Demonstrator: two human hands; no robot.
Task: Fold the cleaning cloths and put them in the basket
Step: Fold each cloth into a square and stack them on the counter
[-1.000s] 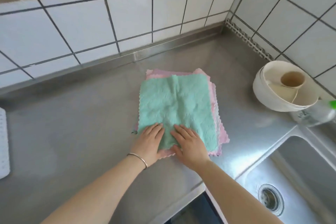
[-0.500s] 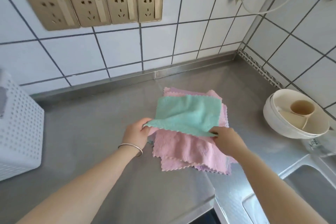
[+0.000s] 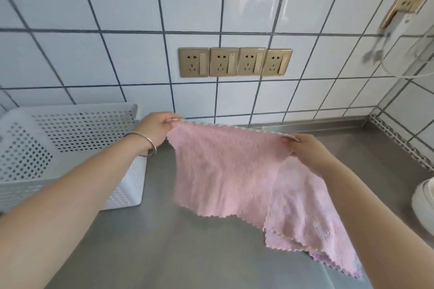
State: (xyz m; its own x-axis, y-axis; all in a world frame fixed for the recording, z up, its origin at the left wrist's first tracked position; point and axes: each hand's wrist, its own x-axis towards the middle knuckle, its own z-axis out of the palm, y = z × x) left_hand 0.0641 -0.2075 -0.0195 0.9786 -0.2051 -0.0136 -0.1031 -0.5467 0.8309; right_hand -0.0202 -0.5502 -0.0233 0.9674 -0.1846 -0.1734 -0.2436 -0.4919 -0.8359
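A cleaning cloth (image 3: 225,166) hangs in the air above the steel counter, its pink side facing me and a thin green edge showing along the top. My left hand (image 3: 157,129) pinches its top left corner and my right hand (image 3: 305,150) pinches its top right corner. Below and to the right, a pile of pink cloths (image 3: 312,218) lies flat on the counter. The white perforated basket (image 3: 70,148) stands at the left against the wall, partly behind my left forearm.
The steel counter (image 3: 164,241) runs along a white tiled wall with a row of gold sockets (image 3: 234,61). A white bowl (image 3: 425,204) shows at the right edge. A plug and white cable (image 3: 399,23) hang from a socket at upper right.
Both hands went from pressing the green cloth flat on the pile to lifting it by its two near corners and raising it upright. My view tilted up toward the wall and basket.
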